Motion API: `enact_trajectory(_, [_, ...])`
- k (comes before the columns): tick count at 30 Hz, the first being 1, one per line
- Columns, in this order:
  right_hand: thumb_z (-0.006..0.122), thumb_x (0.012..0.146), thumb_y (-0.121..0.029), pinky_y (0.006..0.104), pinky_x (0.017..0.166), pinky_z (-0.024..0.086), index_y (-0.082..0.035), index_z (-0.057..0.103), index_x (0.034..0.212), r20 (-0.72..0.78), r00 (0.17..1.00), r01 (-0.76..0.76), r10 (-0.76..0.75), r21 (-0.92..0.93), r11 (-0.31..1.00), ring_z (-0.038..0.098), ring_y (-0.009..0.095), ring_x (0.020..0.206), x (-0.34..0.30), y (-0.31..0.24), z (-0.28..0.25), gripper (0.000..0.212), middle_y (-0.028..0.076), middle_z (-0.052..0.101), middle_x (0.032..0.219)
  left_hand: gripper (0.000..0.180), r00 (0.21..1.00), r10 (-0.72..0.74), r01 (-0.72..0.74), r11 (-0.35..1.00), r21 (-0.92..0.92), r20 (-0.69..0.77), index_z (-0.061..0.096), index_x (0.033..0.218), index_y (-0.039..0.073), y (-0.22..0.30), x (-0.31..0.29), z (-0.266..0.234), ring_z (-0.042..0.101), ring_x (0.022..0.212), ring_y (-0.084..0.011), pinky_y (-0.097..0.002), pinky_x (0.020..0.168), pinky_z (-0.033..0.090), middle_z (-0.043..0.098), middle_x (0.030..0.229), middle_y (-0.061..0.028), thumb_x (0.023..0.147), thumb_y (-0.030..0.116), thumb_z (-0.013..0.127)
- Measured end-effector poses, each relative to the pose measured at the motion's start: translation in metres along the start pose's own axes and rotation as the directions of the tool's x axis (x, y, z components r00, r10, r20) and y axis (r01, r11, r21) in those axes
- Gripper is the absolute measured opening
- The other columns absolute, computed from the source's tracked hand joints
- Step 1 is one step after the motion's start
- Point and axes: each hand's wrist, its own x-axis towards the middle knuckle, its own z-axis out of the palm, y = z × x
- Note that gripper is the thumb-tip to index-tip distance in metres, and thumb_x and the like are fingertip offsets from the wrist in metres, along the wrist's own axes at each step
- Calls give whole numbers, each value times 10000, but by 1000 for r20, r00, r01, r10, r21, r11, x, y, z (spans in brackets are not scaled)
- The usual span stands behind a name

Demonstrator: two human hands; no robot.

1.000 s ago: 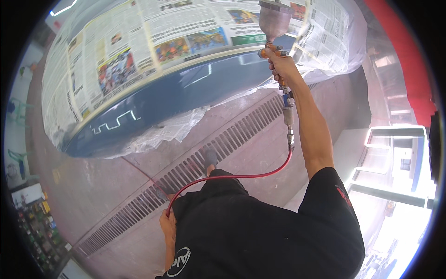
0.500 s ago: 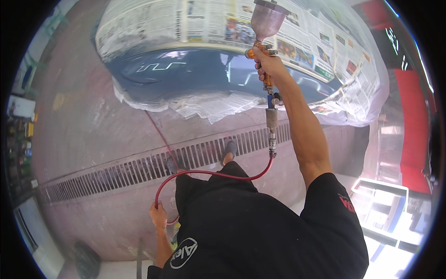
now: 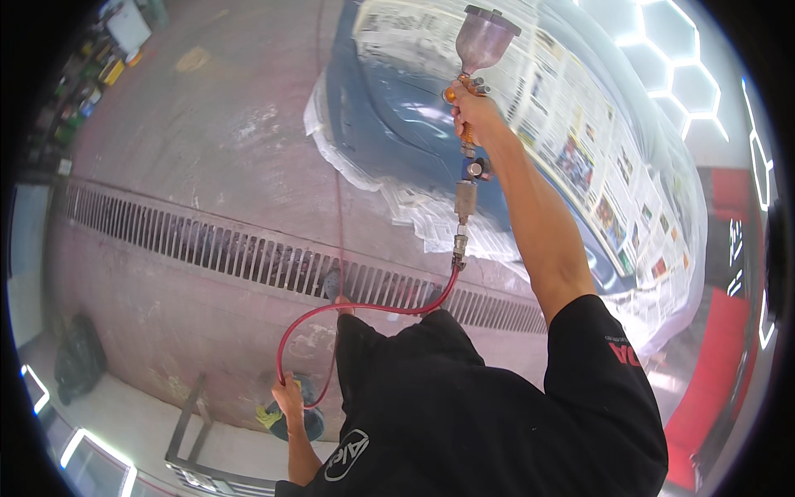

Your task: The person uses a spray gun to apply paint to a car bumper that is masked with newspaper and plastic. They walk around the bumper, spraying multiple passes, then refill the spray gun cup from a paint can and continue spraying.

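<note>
My right hand (image 3: 476, 114) is closed round the orange handle of a spray gun (image 3: 468, 137), held upright with its paint cup (image 3: 485, 40) on top. Below the grip hang a regulator and metal couplings, joined to a red air hose (image 3: 364, 306). The hose curves down to my left hand (image 3: 287, 395), whose fingers are wrapped round it at my left side. Beyond the gun lies a blue-grey car panel (image 3: 397, 124), framed by newspaper masking (image 3: 580, 157) and clear plastic film. Whether the gun touches the panel cannot be told; its nozzle is hidden.
A slotted floor drain (image 3: 248, 254) crosses the floor near my feet. Beside my left hand stands a dark bucket (image 3: 308, 418) with a yellow-green cloth. A black bag (image 3: 79, 356) and a metal frame (image 3: 195, 439) are at lower left. The hose also trails across the floor.
My view has turned left, so the masked car now sits further right and slanted. The bucket and metal frame have come into sight. Both hands keep their holds.
</note>
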Motion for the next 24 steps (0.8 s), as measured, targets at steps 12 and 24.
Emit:
enact_trajectory(12, [769,1035,-452,431,404,396,-29,702,875,64,992,112,-113,11,994,520,218,426,129,15,204,457,69,576,635,254,958,-276,246,927,-283,-71,716,941,17,-46,-39,11,452,479,-105,-330,434,327,515,624,13,1028,251,665])
enact_trajectory(24, [757,1064,-496,384,405,373,-41,684,919,73,994,75,-77,29,997,474,149,432,-6,21,-66,483,50,598,717,228,992,-79,73,996,59,102,749,951,-32,54,12,11,494,517,-124,-363,482,367,511,620,0,980,163,634])
